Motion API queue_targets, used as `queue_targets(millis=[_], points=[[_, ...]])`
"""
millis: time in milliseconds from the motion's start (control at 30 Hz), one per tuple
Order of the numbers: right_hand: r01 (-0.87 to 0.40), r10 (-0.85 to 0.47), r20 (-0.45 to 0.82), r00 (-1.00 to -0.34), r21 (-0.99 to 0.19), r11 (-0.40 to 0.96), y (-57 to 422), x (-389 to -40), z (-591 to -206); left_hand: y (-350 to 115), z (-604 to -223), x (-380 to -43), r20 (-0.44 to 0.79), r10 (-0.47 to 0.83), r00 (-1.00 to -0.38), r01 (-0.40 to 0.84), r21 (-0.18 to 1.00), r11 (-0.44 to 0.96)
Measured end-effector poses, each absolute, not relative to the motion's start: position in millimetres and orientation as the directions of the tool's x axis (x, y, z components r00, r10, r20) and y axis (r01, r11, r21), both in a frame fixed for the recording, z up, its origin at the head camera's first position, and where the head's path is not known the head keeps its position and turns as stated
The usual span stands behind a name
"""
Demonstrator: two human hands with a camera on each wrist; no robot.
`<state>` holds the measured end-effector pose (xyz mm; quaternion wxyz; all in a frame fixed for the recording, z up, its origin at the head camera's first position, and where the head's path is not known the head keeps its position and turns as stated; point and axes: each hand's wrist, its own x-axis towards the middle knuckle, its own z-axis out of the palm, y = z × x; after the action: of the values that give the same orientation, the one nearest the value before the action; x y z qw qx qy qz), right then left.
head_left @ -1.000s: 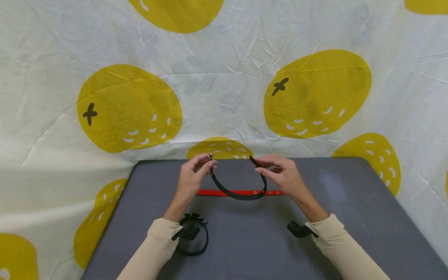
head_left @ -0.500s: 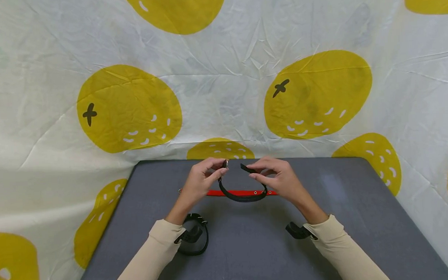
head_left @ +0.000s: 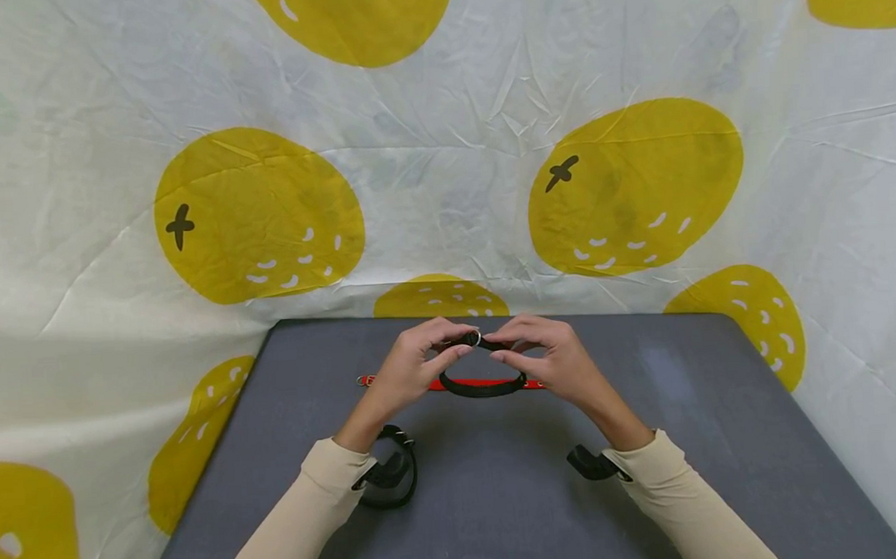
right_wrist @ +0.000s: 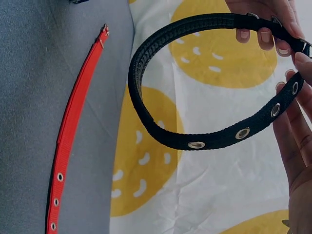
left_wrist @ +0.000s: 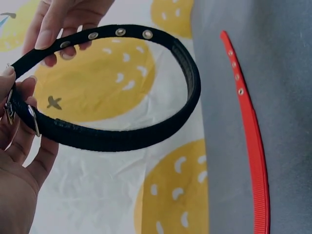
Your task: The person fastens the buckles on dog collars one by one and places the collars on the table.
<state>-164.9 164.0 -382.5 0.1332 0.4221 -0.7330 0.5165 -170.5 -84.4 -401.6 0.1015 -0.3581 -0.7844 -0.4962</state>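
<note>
Both hands hold a black collar (head_left: 483, 389) above the far part of the table, bent into a loop. My left hand (head_left: 421, 360) pinches the end with the metal buckle (left_wrist: 9, 109) and a D-ring (left_wrist: 34, 121). The strap end with metal eyelets (right_wrist: 242, 133) is pinched by my right hand (head_left: 544, 350). Its tip is right at the buckle, partly hidden by fingers. Behind and below the loop, a red collar (right_wrist: 73, 117) lies stretched out on the table, eyelets toward the right.
Another black collar (head_left: 414, 473), buckled into a ring, lies on the grey table (head_left: 503, 502) by the left wrist, partly covered by the wrist camera (head_left: 389, 472). A white cloth with yellow fruit shapes (head_left: 445, 204) hangs behind the table's far edge.
Both hands have come together, the left moving right and the right slightly left. The black collar's two ends now meet, making its open curve a closed loop.
</note>
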Motion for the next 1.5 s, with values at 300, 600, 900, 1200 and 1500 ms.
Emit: queue_targets(millis=[300,600,900,1200,1500], points=[[-0.766,-0.456,0.652,-0.605,-0.633,0.111,155.8,-156.8,-381.6,-84.9,-401.8,-166.6,0.524,0.471,-0.710,0.674,0.699,0.238],[-0.736,-0.430,0.615,-0.661,-0.644,0.210,148.7,-148.4,-382.5,-78.8,-402.3,-161.4,0.468,0.444,-0.764,0.613,0.742,0.272],[-0.744,-0.474,0.604,-0.641,-0.640,0.191,148.3,-149.9,-377.9,-75.0,-399.4,-159.5,0.443,0.437,-0.783,0.585,0.762,0.277],[-0.710,-0.504,0.552,-0.664,-0.677,0.194,145.2,-149.2,-374.2,-74.2,-397.4,-160.8,0.463,0.426,-0.777,0.594,0.762,0.256],[-0.691,-0.506,0.529,-0.682,-0.693,0.207,145.7,-148.0,-373.9,-79.5,-392.3,-160.7,0.388,0.422,-0.819,0.512,0.827,0.234]])
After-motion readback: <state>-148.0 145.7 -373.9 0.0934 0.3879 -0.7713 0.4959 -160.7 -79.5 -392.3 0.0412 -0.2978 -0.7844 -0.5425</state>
